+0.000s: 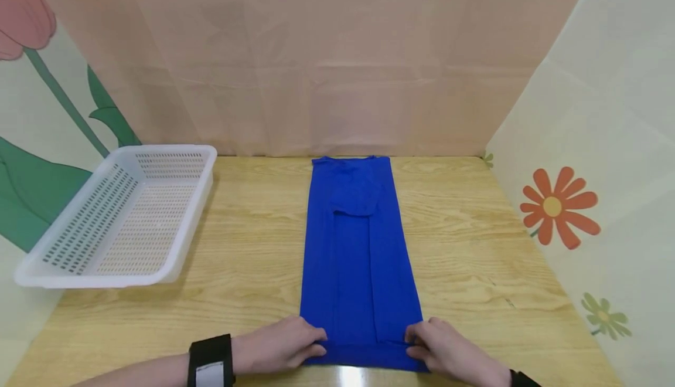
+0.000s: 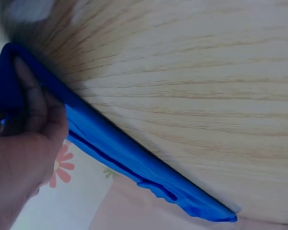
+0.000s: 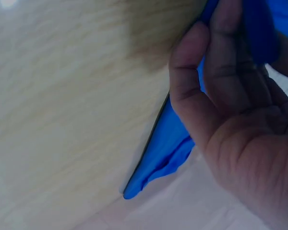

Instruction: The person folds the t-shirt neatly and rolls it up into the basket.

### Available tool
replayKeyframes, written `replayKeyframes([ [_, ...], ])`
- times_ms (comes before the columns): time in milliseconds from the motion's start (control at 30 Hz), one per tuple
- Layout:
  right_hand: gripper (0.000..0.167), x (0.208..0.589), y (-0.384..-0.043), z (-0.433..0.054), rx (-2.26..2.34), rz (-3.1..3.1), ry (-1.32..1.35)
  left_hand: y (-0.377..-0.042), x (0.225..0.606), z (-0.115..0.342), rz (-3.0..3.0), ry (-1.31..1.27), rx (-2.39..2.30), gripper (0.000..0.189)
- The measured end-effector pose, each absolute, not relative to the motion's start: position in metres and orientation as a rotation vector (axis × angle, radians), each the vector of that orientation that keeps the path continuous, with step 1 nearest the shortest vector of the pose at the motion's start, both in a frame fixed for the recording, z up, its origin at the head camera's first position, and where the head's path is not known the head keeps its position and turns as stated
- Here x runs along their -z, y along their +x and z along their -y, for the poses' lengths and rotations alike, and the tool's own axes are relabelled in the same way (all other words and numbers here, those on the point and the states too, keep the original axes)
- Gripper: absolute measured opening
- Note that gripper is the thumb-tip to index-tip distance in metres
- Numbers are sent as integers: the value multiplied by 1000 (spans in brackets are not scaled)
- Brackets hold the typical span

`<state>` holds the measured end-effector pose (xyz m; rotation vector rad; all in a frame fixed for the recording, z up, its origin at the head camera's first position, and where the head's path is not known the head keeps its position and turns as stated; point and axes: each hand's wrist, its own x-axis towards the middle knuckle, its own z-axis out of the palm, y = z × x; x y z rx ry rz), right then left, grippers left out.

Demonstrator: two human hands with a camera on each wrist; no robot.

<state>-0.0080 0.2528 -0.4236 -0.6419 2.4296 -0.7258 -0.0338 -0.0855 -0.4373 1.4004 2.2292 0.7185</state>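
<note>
A blue shirt [image 1: 353, 275] lies lengthwise on the table, its two sides folded inward into a long strip. At the far end a loose, crumpled flap rests on top. The near edge is turned up in a narrow band. My left hand [image 1: 285, 343] pinches the near left corner, and in the left wrist view the cloth [image 2: 120, 143] wraps over its fingers. At the near right corner my right hand [image 1: 453, 349] grips the same band. From the right wrist, fabric [image 3: 165, 143] shows behind the curled fingers; part of the grip is hidden by the hand.
A white perforated plastic basket [image 1: 176, 246] stands on the left of the wooden table [image 1: 253, 246], with nothing visible inside. Behind the table rises a plain pinkish backdrop [image 1: 337, 70]. Flower-printed sheeting [image 1: 596, 141] borders the right side, with similar print on the left.
</note>
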Motion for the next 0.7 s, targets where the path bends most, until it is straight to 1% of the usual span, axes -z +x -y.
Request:
replayKeyframes([
  [100,8,426,-7,-251,708,-2463,-620,-35,436,85,-2225,1404,-735,24],
  [167,8,427,-6,-250,713,-2448,-572,-35,435,84,-2227,1403,-741,22],
  [267,2,430,-7,-249,724,-2396,-569,-33,435,84,-2249,1420,-696,18],
  [300,3,430,-7,-248,705,-2380,-573,-33,435,84,-2252,1414,-673,19],
  [400,16,431,-7,-246,619,-2350,-670,-30,435,84,-2274,1404,-575,31],
  [467,20,428,-4,-243,564,-2347,-723,-28,436,83,-2285,1403,-531,35],
  [533,18,425,-2,-240,526,-2354,-769,-27,437,81,-2296,1406,-511,35],
  [633,7,422,1,-233,488,-2388,-801,-26,439,79,-2294,1388,-539,31],
  [700,4,422,1,-231,475,-2411,-804,-26,441,78,-2294,1377,-565,33],
])
